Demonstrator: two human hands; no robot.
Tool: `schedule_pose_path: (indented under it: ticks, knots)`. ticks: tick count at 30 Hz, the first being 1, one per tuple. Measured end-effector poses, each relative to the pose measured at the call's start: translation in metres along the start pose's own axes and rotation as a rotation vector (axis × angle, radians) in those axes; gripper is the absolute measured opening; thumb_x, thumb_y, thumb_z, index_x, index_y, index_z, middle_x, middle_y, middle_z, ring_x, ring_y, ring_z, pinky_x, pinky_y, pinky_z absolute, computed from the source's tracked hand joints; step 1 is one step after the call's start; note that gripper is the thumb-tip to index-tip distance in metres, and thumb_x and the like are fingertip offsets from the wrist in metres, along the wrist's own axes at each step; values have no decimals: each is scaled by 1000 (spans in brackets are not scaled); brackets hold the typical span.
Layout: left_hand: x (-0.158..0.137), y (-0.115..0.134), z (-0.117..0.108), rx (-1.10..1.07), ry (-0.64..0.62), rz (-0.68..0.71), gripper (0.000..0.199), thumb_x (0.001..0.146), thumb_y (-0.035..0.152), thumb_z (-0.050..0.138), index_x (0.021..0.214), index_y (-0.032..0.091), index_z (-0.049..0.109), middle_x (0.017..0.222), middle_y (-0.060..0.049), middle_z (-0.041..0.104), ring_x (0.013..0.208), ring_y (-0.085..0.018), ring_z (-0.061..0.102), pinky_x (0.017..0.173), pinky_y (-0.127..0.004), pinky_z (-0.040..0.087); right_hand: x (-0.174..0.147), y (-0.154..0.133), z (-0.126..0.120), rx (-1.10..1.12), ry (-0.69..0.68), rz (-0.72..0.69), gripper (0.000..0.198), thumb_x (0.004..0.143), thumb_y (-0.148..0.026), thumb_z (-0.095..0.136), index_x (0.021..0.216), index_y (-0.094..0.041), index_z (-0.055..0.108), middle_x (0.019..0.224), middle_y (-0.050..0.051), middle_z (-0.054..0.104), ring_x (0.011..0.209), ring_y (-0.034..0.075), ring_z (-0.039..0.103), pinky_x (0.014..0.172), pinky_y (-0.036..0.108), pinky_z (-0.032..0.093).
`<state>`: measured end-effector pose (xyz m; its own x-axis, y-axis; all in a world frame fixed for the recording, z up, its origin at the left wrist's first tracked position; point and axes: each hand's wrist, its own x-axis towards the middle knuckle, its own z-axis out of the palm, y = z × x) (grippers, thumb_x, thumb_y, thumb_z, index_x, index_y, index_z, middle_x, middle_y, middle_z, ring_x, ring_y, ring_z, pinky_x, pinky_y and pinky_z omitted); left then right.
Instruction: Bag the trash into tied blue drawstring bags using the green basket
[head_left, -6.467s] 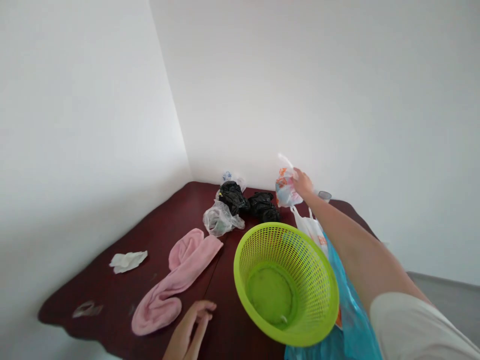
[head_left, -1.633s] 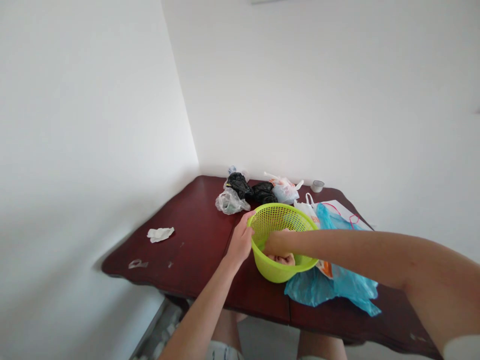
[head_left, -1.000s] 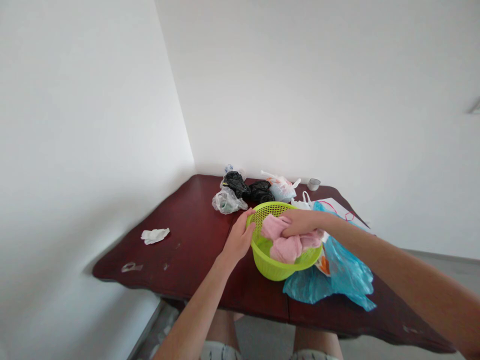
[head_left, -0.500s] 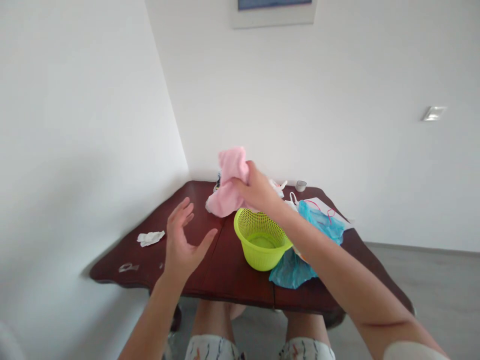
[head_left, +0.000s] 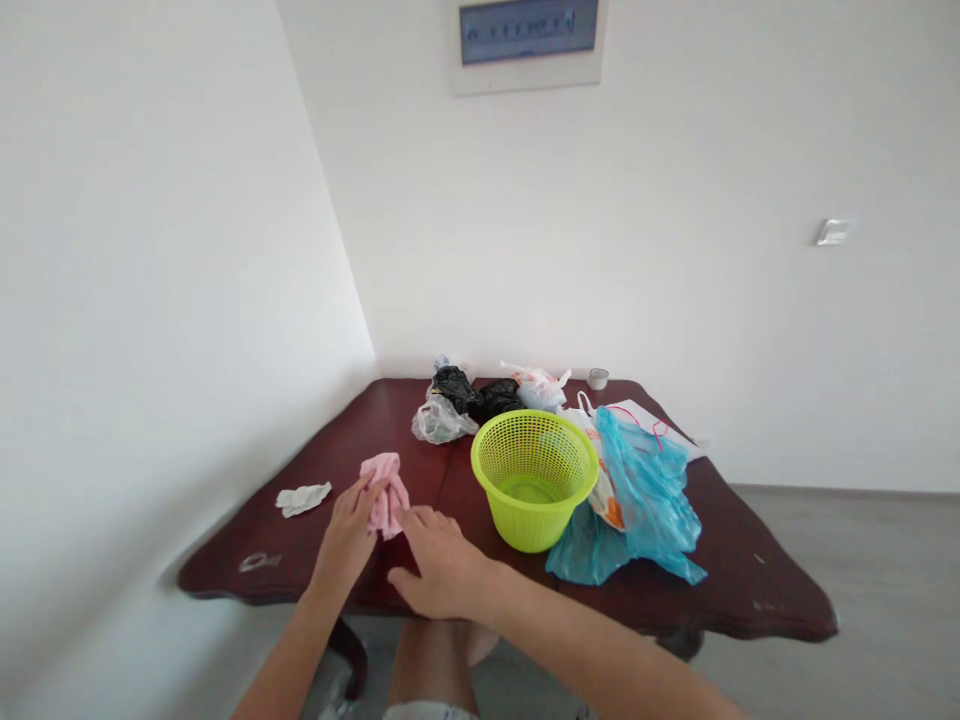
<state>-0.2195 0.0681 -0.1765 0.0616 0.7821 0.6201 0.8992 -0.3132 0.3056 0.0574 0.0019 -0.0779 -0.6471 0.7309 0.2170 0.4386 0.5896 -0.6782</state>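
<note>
Two white walls (head_left: 637,250) are met in a corner at the left, and a dark red table (head_left: 727,550) is set against them. On its right half, a crumpled blue bag (head_left: 649,510) is spread, and a white bag (head_left: 592,437) is partly covered by it. Just to their left, a green basket (head_left: 529,530) is stood upright, its inner base exposed to view. High on the far wall, a panel (head_left: 529,45) is mounted. The right hand (head_left: 442,565) is held palm down with the thumb spread from the fingers, their tips placed at the right edge of the pink cloth (head_left: 388,500). The left hand (head_left: 349,525) is laid over the cloth's left side; whether the cloth is pinched by it cannot be told. The cloth is bunched on the table between both hands, left of the basket. Towards the back, two black bags (head_left: 457,388) are heaped beside a clear bag (head_left: 442,422). At the left, a tissue (head_left: 303,499) is left crumpled. Near the back edge, a small cup (head_left: 598,379) is placed.
</note>
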Motion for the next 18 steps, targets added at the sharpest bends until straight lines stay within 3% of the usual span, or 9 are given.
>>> schedule_pose_path:
  ticks: [2,4,7,9,11,14,16,18]
  knots:
    - [-4,-12,23,74,-141,-5,73,86,13,65,157,27,78,166,-17,73,151,-43,71,132,-62,57,-48,22,4,149,22,2,73,104,-42,73,173,-28,58,169,20,68,155,43,69,131,62,55]
    - [-9,-21,38,167,-278,26,78,83,15,67,159,27,79,176,-18,68,160,-47,65,136,-67,51,-105,48,2,286,140,75,55,102,-39,75,158,-39,73,145,10,83,128,35,84,112,50,69]
    - [-20,-38,49,273,-349,79,77,89,27,65,164,36,78,186,-12,60,173,-48,52,143,-75,36,-199,93,-20,264,523,303,31,105,-53,73,134,-46,84,120,9,88,108,38,87,103,55,73]
    - [-29,-49,52,266,-310,96,72,96,36,60,166,44,76,185,-7,61,176,-44,50,144,-72,33,-257,126,-48,169,835,490,28,106,-64,70,116,-43,86,110,13,87,102,42,87,94,58,75]
    - [-39,-55,54,231,-243,104,71,100,41,56,169,50,72,183,-3,63,176,-41,51,145,-70,32,-301,160,-84,39,1026,588,31,103,-68,73,112,-41,86,111,14,86,104,44,86,95,58,75]
    - [-55,-48,58,232,-143,43,73,97,48,56,168,53,72,179,1,67,177,-42,50,144,-69,32,-331,211,-146,-124,1124,662,40,102,-72,69,118,-37,81,118,15,86,111,44,86,101,59,73]
    - [-63,-33,58,301,-145,-40,74,95,53,55,166,53,74,176,5,70,178,-41,49,145,-67,31,-324,246,-187,-201,1058,775,52,106,-73,58,132,-31,76,132,19,85,123,42,85,110,56,71]
    - [-67,-15,56,419,-228,-115,72,94,50,54,161,52,79,172,7,72,176,-39,52,147,-64,29,-302,282,-225,-239,929,946,66,108,-70,51,147,-20,69,145,24,81,134,39,82,117,51,67]
